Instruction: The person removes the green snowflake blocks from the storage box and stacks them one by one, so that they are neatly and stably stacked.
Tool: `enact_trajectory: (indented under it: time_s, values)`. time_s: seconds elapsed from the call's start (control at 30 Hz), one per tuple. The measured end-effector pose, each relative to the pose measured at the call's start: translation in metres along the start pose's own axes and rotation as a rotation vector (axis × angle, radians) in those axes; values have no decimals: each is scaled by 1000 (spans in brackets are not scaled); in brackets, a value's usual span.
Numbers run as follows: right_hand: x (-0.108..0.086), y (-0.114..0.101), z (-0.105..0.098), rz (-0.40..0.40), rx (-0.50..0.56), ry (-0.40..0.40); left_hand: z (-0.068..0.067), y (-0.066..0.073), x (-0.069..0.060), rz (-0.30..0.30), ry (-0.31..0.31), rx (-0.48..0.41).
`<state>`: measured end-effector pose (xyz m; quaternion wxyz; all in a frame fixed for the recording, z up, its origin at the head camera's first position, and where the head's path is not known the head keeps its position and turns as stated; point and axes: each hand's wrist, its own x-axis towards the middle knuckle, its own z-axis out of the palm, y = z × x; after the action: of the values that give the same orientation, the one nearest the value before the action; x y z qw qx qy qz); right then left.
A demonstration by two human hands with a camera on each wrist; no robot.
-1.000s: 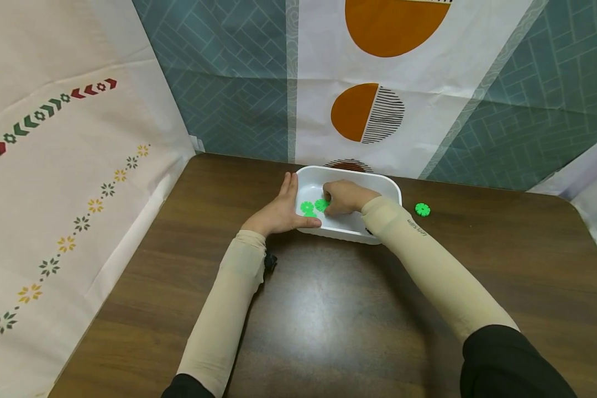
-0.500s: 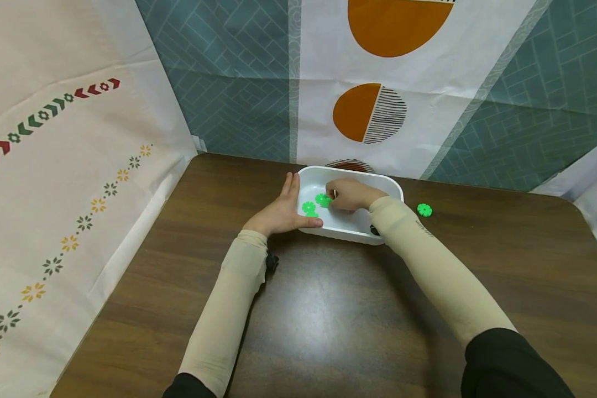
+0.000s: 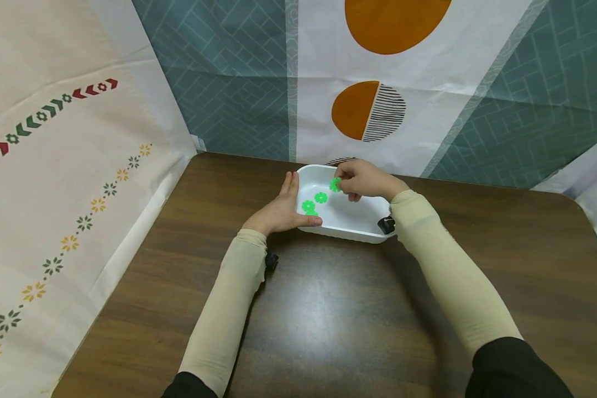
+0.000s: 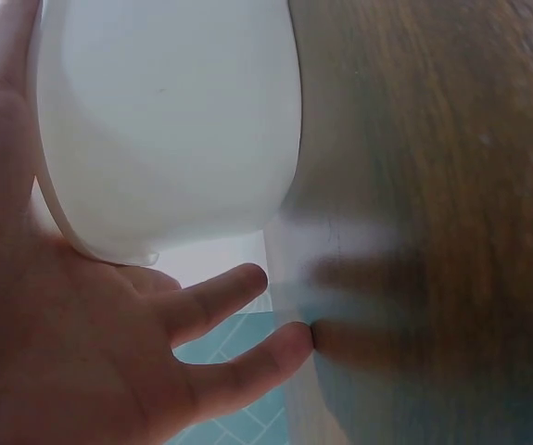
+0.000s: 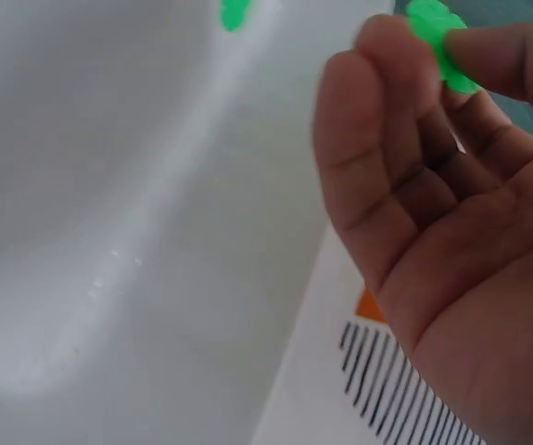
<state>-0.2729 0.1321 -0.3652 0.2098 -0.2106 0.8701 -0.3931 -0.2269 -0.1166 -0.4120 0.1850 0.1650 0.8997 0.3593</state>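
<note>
While the right hand (image 3: 369, 179) pinches one raised green flower-shaped disc (image 3: 335, 184), three discs (image 3: 320, 198) lie unlifted; the left hand (image 3: 280, 211), straight-fingered, touches the white tray (image 3: 348, 235). Work appears partway.

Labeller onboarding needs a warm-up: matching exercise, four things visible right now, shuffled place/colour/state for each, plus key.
Things
1. left hand
2. right hand
3. tray
4. table

Place, colour or state
A. pinching a green disc
B. brown, wood-grained
C. at the tray's left end, thumb over the near rim
D. white, loose green discs lying inside

Pairs: 1-C, 2-A, 3-D, 4-B
</note>
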Motion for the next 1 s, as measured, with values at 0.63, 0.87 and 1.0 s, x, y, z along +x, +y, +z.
enact_trajectory:
  time_s: [0.63, 0.87, 1.0]
  values:
    - [-73, 15, -40, -128, 280, 327, 2, -2, 3, -9, -13, 31]
    - [-105, 36, -45, -169, 367, 443, 2, -2, 3, -8, -7, 28]
    - [-118, 56, -45, -186, 526, 502, 1, -2, 2, -17, -6, 31]
